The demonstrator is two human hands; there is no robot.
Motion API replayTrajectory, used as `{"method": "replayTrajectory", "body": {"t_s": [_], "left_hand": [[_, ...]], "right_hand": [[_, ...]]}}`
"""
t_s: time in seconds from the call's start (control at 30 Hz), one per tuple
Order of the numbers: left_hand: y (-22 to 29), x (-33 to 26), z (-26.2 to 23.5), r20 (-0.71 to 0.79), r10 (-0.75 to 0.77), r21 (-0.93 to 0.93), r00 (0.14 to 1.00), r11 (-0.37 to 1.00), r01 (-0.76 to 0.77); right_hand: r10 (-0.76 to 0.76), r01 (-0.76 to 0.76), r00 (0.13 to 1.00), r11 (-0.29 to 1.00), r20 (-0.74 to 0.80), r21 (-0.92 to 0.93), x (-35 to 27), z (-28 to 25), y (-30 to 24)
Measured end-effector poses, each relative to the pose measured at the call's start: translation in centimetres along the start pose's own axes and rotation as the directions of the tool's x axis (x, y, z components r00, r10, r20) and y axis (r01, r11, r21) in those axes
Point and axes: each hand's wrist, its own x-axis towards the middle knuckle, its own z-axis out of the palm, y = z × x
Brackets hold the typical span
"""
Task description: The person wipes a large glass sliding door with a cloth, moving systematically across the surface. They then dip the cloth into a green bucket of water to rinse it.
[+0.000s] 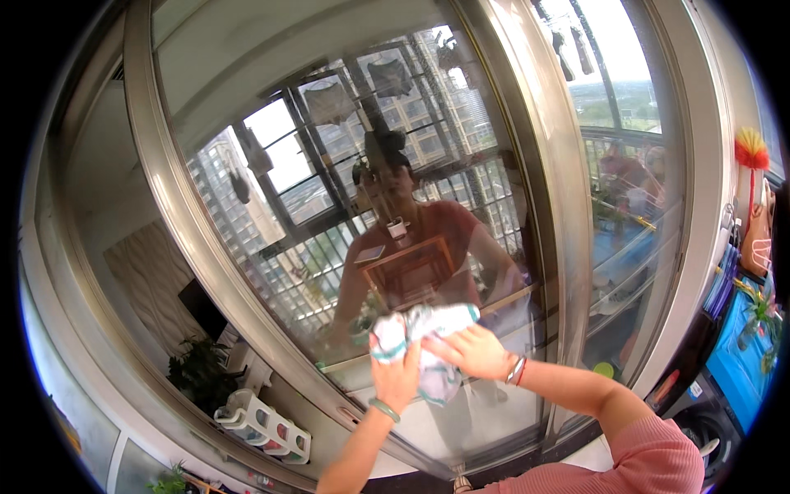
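A white cloth with teal-green edging [438, 380] is bunched against the glass panel [329, 255] of a sliding door, low and near the middle. My left hand [397, 380] grips the cloth's left side, a pale green bangle on its wrist. My right hand [477, 352] presses the cloth from the right, fingers pointing left, with a silver bangle and a red cord at the wrist. Both hands are close together, and part of the cloth hangs down between them. The fingertips are partly hidden in its folds.
Metal door frames [185, 206] border the glass, which mirrors my upper body and a barred window. A white basket rack [263, 424] and a dark leafy plant [197, 370] stand at lower left. On the right are a blue-topped surface [732, 354] and a front-loading washing machine [704, 428].
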Motion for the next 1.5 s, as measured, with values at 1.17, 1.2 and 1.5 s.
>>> {"method": "replayTrajectory", "body": {"t_s": [1.17, 1.2, 1.5], "left_hand": [[6.1, 22.5, -2.6, 0.013, 0.528, 0.031, 0.849, 0.848, -0.528], [6.9, 21.3, -1.8, 0.018, 0.559, -0.023, 0.829, 0.829, -0.558], [10.4, 15.0, 3.0, 0.231, 0.717, -0.088, 0.658, 0.688, -0.720]], "right_hand": [[0.633, -0.685, 0.629, 0.726, -0.452, 0.063, 1.3, -3.7, 6.0], [0.667, -0.715, 0.609, 0.696, -0.430, 0.068, -0.4, -2.9, 4.9], [0.804, -0.818, 0.422, 0.537, -0.419, 0.206, -8.4, 2.3, -0.4]]}}
